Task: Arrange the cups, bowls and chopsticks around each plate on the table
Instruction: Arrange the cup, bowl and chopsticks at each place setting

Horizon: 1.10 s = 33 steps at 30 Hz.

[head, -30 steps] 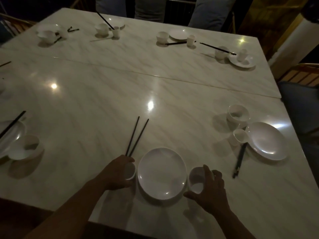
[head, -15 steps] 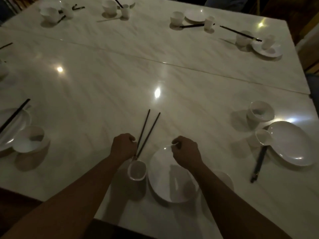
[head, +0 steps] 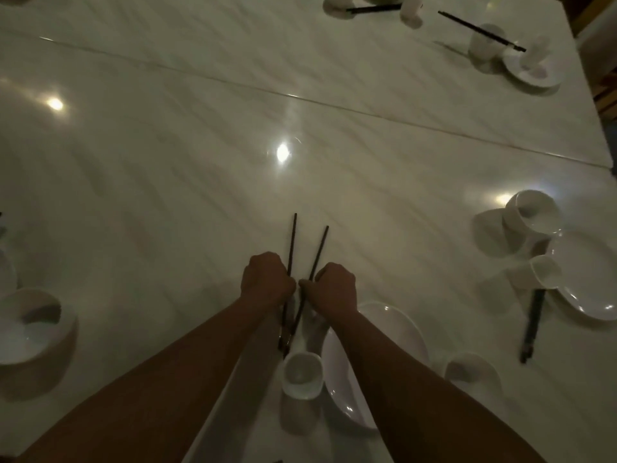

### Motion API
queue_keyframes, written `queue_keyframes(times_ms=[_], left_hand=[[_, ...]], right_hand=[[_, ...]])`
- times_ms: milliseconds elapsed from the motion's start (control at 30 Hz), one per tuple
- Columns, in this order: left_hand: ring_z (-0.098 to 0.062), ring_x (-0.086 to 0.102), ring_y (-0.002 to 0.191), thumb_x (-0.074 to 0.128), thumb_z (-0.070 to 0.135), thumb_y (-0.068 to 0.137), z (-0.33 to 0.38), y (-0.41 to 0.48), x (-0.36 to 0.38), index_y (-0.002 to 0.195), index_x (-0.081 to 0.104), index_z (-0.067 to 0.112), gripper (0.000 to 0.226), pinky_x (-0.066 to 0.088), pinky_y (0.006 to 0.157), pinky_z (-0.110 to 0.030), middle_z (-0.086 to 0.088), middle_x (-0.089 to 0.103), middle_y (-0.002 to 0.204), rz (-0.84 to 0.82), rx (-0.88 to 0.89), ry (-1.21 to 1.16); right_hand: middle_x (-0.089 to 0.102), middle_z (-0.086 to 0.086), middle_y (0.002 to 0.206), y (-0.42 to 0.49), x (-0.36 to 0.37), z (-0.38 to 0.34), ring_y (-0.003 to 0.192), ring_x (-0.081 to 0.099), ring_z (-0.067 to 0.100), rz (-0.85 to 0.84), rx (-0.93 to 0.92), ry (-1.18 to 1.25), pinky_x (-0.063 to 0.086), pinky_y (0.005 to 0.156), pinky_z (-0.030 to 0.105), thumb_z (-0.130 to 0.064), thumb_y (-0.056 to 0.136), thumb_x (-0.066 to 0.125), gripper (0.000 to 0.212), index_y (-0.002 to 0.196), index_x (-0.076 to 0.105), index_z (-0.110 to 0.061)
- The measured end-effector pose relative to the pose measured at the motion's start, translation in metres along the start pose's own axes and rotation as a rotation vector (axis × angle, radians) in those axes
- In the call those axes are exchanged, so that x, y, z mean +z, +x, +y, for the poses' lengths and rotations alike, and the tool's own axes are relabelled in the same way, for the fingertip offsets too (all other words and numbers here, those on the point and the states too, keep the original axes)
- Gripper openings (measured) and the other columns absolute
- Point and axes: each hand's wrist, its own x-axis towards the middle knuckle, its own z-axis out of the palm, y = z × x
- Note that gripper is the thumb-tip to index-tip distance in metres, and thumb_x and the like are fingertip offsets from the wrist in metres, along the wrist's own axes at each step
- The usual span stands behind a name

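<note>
Head view: both hands sit just beyond the plate, left hand and right hand each with fingers clamped on one chopstick. A cup touches the plate's left rim on the surface; a bowl stands just right of it.

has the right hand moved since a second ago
Yes. The right hand left the bowl right of the near plate and crossed to the plate's far left, now closed on a chopstick.

Table glossy marble-look; plate, cup glossy white ceramic-look; chopsticks dark, matt.
</note>
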Motion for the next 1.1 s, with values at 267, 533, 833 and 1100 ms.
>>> queue_keyframes(times_ms=[267,533,833,1100], left_hand=[[-0.022,0.067,0.085,0.075,0.030,0.073,-0.005,0.017,-0.063,0.099,0.072,0.013,0.031,0.056,0.083,-0.035,-0.004,0.072,0.089,0.185,0.116,-0.119],[-0.013,0.068,0.066,0.075,0.029,0.072,0.053,-0.010,-0.053,0.085,0.062,0.026,0.019,0.060,0.073,-0.037,0.008,0.067,0.070,0.060,0.225,-0.396],[-0.021,0.065,0.086,0.071,0.031,0.069,0.095,-0.084,0.052,0.094,0.066,0.017,0.029,0.055,0.075,-0.031,-0.003,0.069,0.090,-0.174,0.284,-0.123],[-0.020,0.062,0.091,0.069,0.022,0.078,0.093,-0.126,0.096,0.097,0.066,0.007,0.024,0.045,0.070,-0.022,-0.007,0.067,0.100,-0.157,0.194,-0.013]], right_hand=[[0.068,0.002,0.081,0.007,-0.007,-0.008,0.075,0.062,0.014,0.068,0.090,0.136,0.044,0.065,0.021,-0.026,0.074,0.074,0.021,0.088,0.073,-0.010],[0.071,-0.001,0.071,0.036,-0.130,0.040,0.066,0.071,0.022,0.500,0.075,0.520,0.061,0.067,0.049,-0.045,0.066,0.072,0.021,0.082,0.065,-0.034],[0.072,0.005,0.080,-0.029,-0.183,0.101,0.070,0.072,0.022,0.410,0.118,0.493,0.063,0.064,0.041,-0.023,0.086,0.073,0.021,0.105,0.067,-0.018],[0.072,0.002,0.078,-0.060,-0.136,0.144,0.063,0.071,0.015,0.162,0.041,0.359,0.062,0.066,0.035,-0.013,0.081,0.076,0.032,0.112,0.065,-0.016]])
